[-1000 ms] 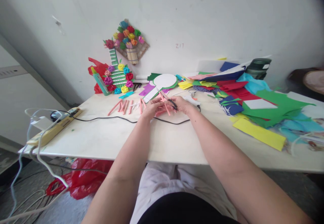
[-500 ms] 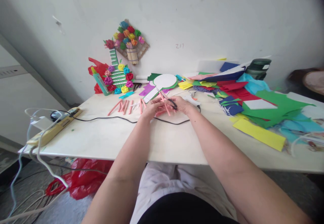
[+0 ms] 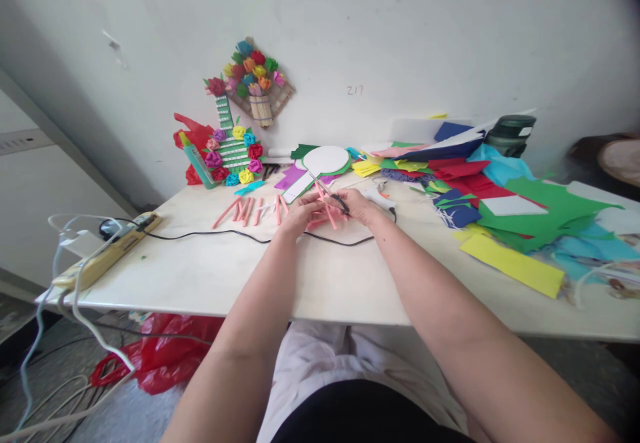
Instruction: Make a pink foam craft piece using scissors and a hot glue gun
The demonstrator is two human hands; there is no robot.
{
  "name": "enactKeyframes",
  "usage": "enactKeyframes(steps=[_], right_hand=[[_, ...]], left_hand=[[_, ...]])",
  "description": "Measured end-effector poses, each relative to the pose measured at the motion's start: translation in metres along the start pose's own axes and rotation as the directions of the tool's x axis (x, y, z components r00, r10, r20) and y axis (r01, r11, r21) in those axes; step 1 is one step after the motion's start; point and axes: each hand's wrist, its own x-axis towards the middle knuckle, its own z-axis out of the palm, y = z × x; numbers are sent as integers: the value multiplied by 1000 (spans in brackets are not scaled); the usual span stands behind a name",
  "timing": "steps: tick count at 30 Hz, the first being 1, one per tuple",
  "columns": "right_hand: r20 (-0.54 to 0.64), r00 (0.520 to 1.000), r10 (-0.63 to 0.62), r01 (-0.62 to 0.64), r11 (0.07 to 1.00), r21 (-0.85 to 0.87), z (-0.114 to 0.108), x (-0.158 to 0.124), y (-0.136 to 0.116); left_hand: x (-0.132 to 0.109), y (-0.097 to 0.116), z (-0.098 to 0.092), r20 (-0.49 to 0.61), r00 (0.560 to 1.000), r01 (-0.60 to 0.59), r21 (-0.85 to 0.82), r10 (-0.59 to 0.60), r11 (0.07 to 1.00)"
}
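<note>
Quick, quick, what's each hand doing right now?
Left hand: closed, seemingly holding a pink strip; the fingertips are hard to make out.
Right hand: closed around the black handles of the scissors.

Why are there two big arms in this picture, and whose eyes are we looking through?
There's no robot here! A person wears a camera on their head, looking forward and down, so we see their own bare arms. The right hand holds scissors with black handles. The left hand seems to hold pink pieces, but the fingers hide exactly how. More pink strips lie to the left on the white table. Beyond the hands is a round white shape with a handle. On the right are colourful sheets, like a big green one. At the left are a power strip and a green glue bottle.
</note>
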Motion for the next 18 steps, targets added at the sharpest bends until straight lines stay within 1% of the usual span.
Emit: enactKeyframes(steps=[3, 5, 7, 9, 12, 14, 16, 18], right_hand=[[-9, 1000, -21, 21, 1000, 19, 0, 0, 1], [-16, 1000, -19, 19, 999, 30, 0, 2, 4], [-39, 999, -16, 17, 1000, 21, 0, 6, 8], [-85, 996, -22, 20, 999, -26, -1, 11, 14], [-146, 988, -45, 21, 987, -159, -1, 17, 21], [-154, 984, -87, 37, 953, -300, -1, 19, 24], [-153, 976, -156, 65, 876, -478, -1, 18, 24], [-130, 967, -220, 84, 755, -651, 0, 16, 23]], left_hand=[[0, 0, 0, -6, 1000, 8, -6, -8, 1000], [2, 0, -3, -35, 999, 1, -10, -2, 1000], [4, 0, -8, -119, 992, -29, -18, 27, 999], [7, 0, -14, -240, 968, -82, -35, 71, 996], [9, 0, -22, -343, 932, -146, -67, 115, 987], [9, 1, -25, -376, 917, -173, -85, 129, 981], [9, 1, -25, -378, 917, -181, -98, 131, 979], [9, 1, -24, -362, 923, -179, -103, 131, 978]])
